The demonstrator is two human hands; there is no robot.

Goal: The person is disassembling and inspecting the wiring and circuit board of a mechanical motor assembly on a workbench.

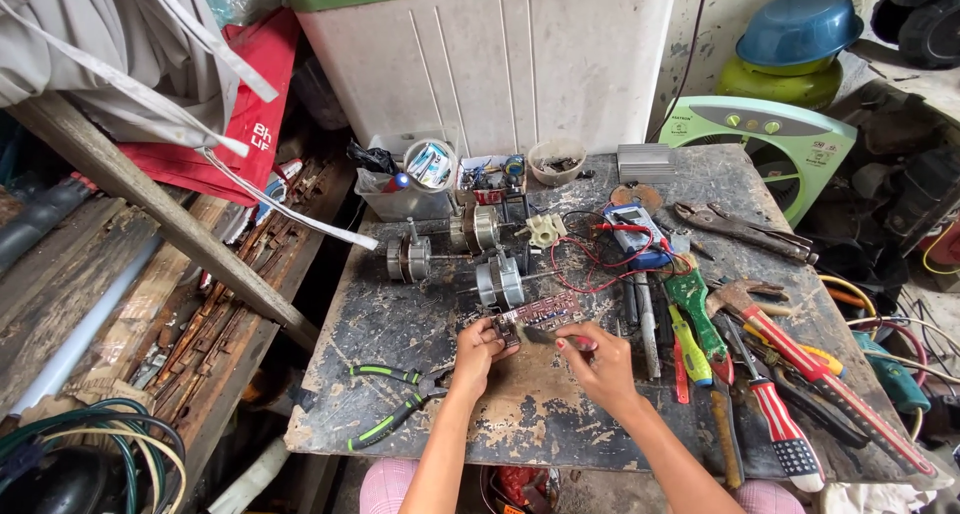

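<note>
A: Left to right across the worn black workbench [400,324]?

B: Green-handled pliers [390,399] lying loose, untouched. Left hand [475,354] closed, pinching the near end of a reddish circuit board [535,311]. Right hand [600,359] closed around a small red-tipped tool [572,342], just beside the board. Seemingly mid-job.

A: Anything finished or left?

B: Hard to tell. Three small motors [470,254] behind the board, a multimeter [635,234] with red leads, screwdrivers [790,394] at right.

A: And the room?

B: Cluttered workshop: wooden planks [150,294] left, white cabinet [490,64] behind, green fan [780,144] right.

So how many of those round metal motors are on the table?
3. One motor sits farthest left, one is behind it near the plastic tub, and one lies just beyond the left hand. Clutter may hide more.
</note>
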